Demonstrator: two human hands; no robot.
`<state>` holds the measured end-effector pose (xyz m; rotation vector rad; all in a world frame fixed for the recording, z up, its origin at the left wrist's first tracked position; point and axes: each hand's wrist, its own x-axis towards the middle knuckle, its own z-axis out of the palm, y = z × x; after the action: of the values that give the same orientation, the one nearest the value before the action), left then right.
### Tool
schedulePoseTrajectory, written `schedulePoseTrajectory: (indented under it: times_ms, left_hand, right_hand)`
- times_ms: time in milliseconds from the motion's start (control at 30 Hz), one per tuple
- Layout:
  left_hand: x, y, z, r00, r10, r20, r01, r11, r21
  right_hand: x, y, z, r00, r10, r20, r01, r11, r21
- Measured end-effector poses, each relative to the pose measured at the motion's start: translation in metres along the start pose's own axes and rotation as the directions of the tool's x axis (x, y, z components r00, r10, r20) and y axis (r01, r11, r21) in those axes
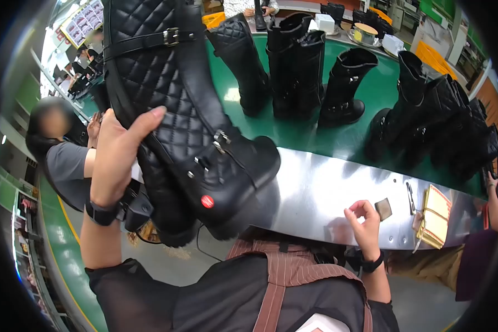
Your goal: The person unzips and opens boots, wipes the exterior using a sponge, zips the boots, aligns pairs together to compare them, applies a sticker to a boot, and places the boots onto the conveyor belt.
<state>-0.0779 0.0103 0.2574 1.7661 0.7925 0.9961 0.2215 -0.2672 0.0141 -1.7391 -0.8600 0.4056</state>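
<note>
My left hand (pixel 124 141) grips a pair of tall black quilted boots (pixel 196 149) by the shaft, thumb across the quilting. The front boot has buckled straps and a round red sticker (pixel 207 201) near the heel. Its partner hangs just behind, partly hidden. Over the metal work surface (pixel 310 193), my right hand (pixel 365 218) is loosely curled, thumb and fingertips apart, with nothing visible in it. Beside its fingers lies a small brownish square piece (pixel 383 209).
Several black boots (pixel 346 88) stand on the green table (pixel 232 83). A pen (pixel 410 198) and a bundle of yellow cards (pixel 434 216) lie at right. A person (pixel 66 149) is at left; another person's arm (pixel 497 205) shows at right. Someone across the table holds a boot.
</note>
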Motion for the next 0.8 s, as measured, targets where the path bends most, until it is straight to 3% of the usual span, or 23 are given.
schedulePoseTrajectory:
  times_ms: [100,133,200,233,300,333,367,400,433,467,533,567,600,633,700,800]
  left_hand:
    - [0.038,-0.002,-0.024,0.997,-0.013,-0.074,0.025,0.986,0.162]
    - [0.057,-0.009,-0.023,0.985,0.072,-0.155,-0.037,0.975,0.22]
    - [0.122,-0.047,-0.058,0.979,0.171,-0.108,-0.088,0.843,0.531]
    - [0.153,-0.06,-0.065,0.967,0.223,-0.123,-0.085,0.738,0.669]
    - [0.198,-0.063,-0.051,0.981,0.149,-0.123,-0.008,0.666,0.746]
    - [0.221,-0.067,-0.045,0.979,0.192,-0.071,-0.049,0.558,0.829]
    - [0.257,-0.096,-0.042,0.952,0.291,-0.099,-0.077,0.539,0.839]
    - [0.295,-0.124,-0.038,0.923,0.364,-0.127,-0.051,0.442,0.896]
    - [0.321,-0.137,-0.026,0.934,0.306,-0.185,0.009,0.496,0.868]
    - [0.337,-0.14,-0.009,0.912,0.339,-0.232,0.053,0.462,0.885]
    - [0.388,-0.161,0.013,0.871,0.406,-0.277,0.008,0.552,0.834]
    - [0.412,-0.169,0.023,0.845,0.444,-0.297,-0.023,0.586,0.81]
    - [0.434,-0.174,0.031,0.841,0.451,-0.298,-0.035,0.595,0.803]
    - [0.454,-0.181,0.041,0.837,0.433,-0.334,-0.02,0.635,0.772]
    - [0.49,-0.204,0.062,0.842,0.407,-0.356,-0.021,0.682,0.731]
    - [0.519,-0.26,0.095,0.918,0.22,-0.33,0.067,0.734,0.675]
  right_hand:
    - [-0.003,0.004,0.012,0.999,0.035,0.029,-0.036,0.999,0.013]
    - [-0.004,0.004,0.015,0.999,0.04,0.03,-0.04,0.999,0.0]
    - [-0.007,0.009,0.021,1.0,0.007,0.025,-0.005,0.999,-0.05]
    - [-0.008,-0.003,0.024,0.998,0.059,0.024,-0.06,0.998,0.036]
    - [-0.01,0.001,0.029,1.0,0.011,-0.006,-0.011,1.0,-0.027]
    - [-0.009,-0.004,0.031,0.998,0.043,-0.038,-0.043,0.999,-0.007]
    - [-0.008,-0.007,0.034,0.995,0.074,-0.07,-0.073,0.997,0.015]
    - [-0.009,0.013,0.036,0.991,0.026,-0.131,-0.039,0.995,-0.092]
    - [-0.006,0.016,0.04,0.982,0.001,-0.19,-0.037,0.982,-0.187]
    - [-0.005,0.027,0.043,0.974,-0.004,-0.228,-0.044,0.978,-0.206]
    - [0.001,0.037,0.052,0.949,-0.016,-0.316,-0.068,0.965,-0.252]
    - [0.004,0.04,0.052,0.952,0.046,-0.304,-0.132,0.954,-0.269]
    - [0.006,0.003,0.048,0.947,0.207,-0.244,-0.268,0.931,-0.249]
    - [0.006,0.003,0.051,0.939,0.218,-0.264,-0.297,0.904,-0.308]
    - [0.016,-0.012,0.055,0.978,0.039,-0.206,-0.135,0.869,-0.476]
    - [0.019,0.001,0.056,0.98,0.034,-0.196,-0.128,0.862,-0.49]
